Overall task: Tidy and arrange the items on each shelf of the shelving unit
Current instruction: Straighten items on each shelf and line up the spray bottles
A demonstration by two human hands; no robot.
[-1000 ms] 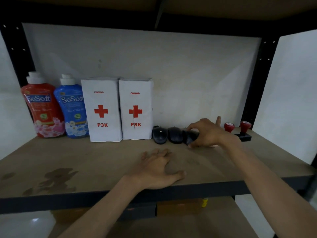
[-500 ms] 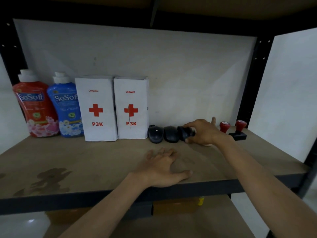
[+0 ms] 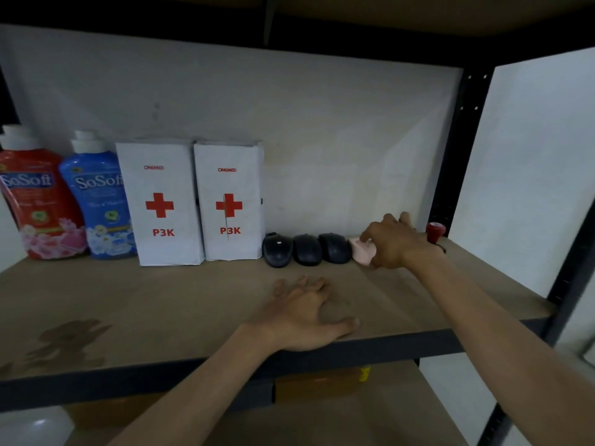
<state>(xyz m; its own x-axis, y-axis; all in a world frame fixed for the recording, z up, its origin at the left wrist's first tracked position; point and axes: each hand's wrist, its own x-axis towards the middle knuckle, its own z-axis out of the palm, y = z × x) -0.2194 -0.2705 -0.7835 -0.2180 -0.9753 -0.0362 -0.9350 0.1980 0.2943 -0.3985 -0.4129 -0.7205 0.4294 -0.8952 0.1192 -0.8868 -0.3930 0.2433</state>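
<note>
The pink item (image 3: 362, 252), mouse-shaped though partly covered, sits on the shelf (image 3: 161, 300) by the back wall. It is at the right end of a row and just beside the last of three black mice (image 3: 307, 249).

Step in hand, by judgement: bringing this piece into line with the mice. The next move calls for a short nudge to the left and a squaring-up, without knocking the red stamp (image 3: 435, 231) just behind the wrist.

The right hand (image 3: 396, 243) has its fingers curled over the pink item and grips it. The left hand (image 3: 306, 313) lies flat near the shelf's front edge with fingers spread, holding nothing.
</note>
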